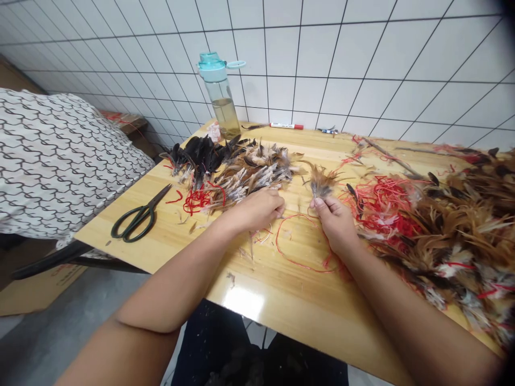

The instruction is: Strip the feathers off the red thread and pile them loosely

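Observation:
My right hand [336, 217] is closed in a pinch on the base of a small brown feather tuft [322, 182] held upright over the wooden table [281, 300]. A loop of red thread [300, 257] lies on the table below that hand and runs up toward it. My left hand [257, 209] rests on the table with its fingers curled at the edge of a pile of brown and black feathers [241, 169]; what it holds is hidden.
Dark-handled scissors [139, 217] lie at the table's left. A teal-capped bottle [220, 96] stands at the back, with a red marker [286, 126] beside the tiled wall. A large heap of feathers with red thread [442, 225] fills the right side. A patterned cloth [56, 161] lies left.

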The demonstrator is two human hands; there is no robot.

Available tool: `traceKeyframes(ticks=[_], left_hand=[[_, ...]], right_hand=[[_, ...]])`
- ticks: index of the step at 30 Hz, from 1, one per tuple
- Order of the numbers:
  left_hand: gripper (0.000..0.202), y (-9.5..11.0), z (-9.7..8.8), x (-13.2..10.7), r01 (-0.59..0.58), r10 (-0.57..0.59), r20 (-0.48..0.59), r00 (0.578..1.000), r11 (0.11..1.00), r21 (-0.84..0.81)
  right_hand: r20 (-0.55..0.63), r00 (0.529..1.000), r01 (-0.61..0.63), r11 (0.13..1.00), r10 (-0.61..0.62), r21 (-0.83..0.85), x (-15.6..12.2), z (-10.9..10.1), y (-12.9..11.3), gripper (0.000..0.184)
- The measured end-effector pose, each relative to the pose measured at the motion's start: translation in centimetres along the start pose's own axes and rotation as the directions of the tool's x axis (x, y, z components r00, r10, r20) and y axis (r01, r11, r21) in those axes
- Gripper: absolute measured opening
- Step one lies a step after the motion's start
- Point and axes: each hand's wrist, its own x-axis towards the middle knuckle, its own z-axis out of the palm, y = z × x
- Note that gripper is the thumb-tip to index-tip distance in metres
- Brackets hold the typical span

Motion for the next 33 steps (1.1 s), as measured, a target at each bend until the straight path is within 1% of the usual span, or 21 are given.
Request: traceKeyframes(ticks=[3,6,10,14,21,24,29,33], left_hand=[[0.013,0.5,-0.3,0.0,0.036,-0.035,-0.081,0.996,0.999,0.012],[0.012,1.0,-0.7,-0.2,0.062,-0.07,-0.164,0.984,0.996,-0.058],[0.012,1.3,-0.6,-0.2,-0.017,-0.02,-0.236,0.972,0.987,-0.157],[0.012,1.5,-0.2,0.0,-0.092,0.043,-0.303,0.952,0.985,-0.149],[0.012,1.9,0.0,-0.1,-0.113,0.077,-0.323,0.943,0.989,-0.095],[0.012,2.0,0.2,0.0,-0.102,0.07,-0.324,0.943,0.992,-0.081],[0.014,2.2,0.5,0.0,-0.092,0.077,-0.294,0.953,0.995,-0.036],[0.016,2.3,0.5,0.0,-0.101,0.096,-0.303,0.948,0.995,-0.002]], right_hand=[[0.001,1.0,0.018,0.998,-0.018,-0.063,0.0,0.1,0.1,0.025],[0.017,0.999,0.029,0.991,-0.027,-0.127,-0.1,0.1,0.2,0.025],[0.054,0.993,0.119,0.97,-0.109,-0.213,-0.2,0.2,0.1,0.024],[0.079,0.977,0.211,0.943,-0.197,-0.259,-0.2,0.3,0.0,0.023],[0.118,0.967,0.251,0.917,-0.224,-0.309,-0.2,0.3,0.3,0.022],[0.144,0.966,0.25,0.917,-0.215,-0.312,-0.2,0.3,0.3,0.022],[0.176,0.967,0.232,0.923,-0.184,-0.307,-0.1,0.4,0.5,0.021],[0.207,0.964,0.224,0.936,-0.17,-0.273,0.0,0.5,0.6,0.017]])
